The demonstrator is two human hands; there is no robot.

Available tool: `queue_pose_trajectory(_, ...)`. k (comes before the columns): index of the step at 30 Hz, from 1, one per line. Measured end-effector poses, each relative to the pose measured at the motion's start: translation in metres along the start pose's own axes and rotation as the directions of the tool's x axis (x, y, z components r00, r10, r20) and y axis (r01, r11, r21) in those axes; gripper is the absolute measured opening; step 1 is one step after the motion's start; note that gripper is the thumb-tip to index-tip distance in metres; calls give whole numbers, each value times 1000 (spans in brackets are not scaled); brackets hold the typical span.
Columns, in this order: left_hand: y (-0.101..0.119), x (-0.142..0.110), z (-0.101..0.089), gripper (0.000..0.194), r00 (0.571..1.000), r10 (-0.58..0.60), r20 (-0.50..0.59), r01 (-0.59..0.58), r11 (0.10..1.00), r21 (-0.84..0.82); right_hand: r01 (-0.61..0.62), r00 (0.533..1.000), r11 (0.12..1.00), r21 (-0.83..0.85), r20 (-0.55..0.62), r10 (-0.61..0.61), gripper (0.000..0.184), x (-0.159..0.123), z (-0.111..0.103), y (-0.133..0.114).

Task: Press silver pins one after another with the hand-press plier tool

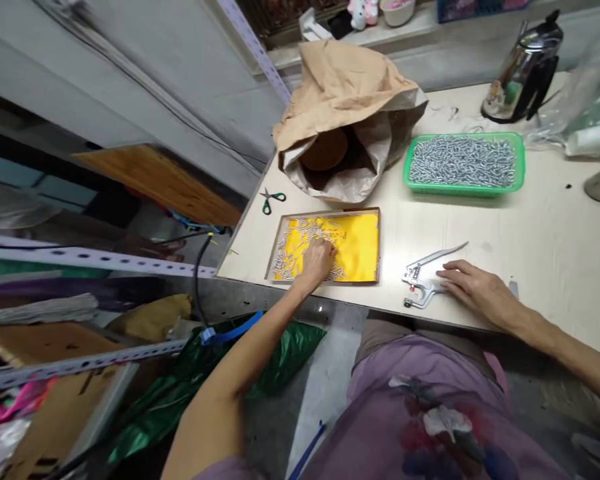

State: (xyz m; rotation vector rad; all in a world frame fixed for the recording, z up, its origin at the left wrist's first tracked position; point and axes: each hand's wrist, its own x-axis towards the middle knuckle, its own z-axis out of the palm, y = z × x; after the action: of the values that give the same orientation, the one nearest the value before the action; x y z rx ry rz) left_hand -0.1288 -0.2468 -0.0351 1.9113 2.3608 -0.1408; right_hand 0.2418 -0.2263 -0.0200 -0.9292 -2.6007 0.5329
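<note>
The left hand's (320, 259) fingers bunch together over small metal pieces (305, 230) scattered in the yellow-lined tray (360, 250); whether they pinch one, I cannot tell. The right hand's (487, 293) fingers reach loosely to the handle end of the hand press (430, 287), lying near the desk's front edge; their grip is unclear. Many pieces lie loose in the tray, mostly leftward, and a green tub (480, 192) is full of silver ones; which count as done does not show. Scissors (267, 203) and an open paper bag (350, 80) share the pale desk (400, 227) with a glass pot (523, 73). Cluttered shelving (130, 263) stands left.
</note>
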Motion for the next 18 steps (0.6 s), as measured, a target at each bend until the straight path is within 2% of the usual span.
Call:
queue_pose_trajectory(4,6,0,-14,21,999,48,-19,-48,999,1,-38,999,999,13,-25,39,35,-21,4,-10)
queue_pose_trajectory(6,18,-10,-21,20,998,43,-56,-50,991,-123,-58,997,998,15,-47,58,34,-25,5,-11)
queue_pose_trajectory(7,28,-17,-23,19,998,28,-55,-41,970,-239,-64,996,998,11,-61,65,34,-26,5,-11)
queue_pose_trajectory(9,53,-35,-22,18,1000,6,20,6,848,-530,-65,994,998,-16,-87,63,33,-27,8,-11)
queue_pose_trajectory(11,81,-54,-15,24,984,46,170,102,632,-768,-60,994,996,-58,-92,55,32,-28,12,-10)
queue_pose_trajectory(12,94,-63,-10,27,971,62,229,161,537,-828,-61,995,995,-76,-84,55,31,-28,14,-10)
queue_pose_trajectory(15,125,-78,6,36,928,47,370,331,352,-875,-79,996,993,-87,-38,76,29,-30,22,-12)
queue_pose_trajectory(18,139,-80,15,40,884,15,467,445,278,-852,-103,995,992,-74,-8,103,28,-33,28,-14)
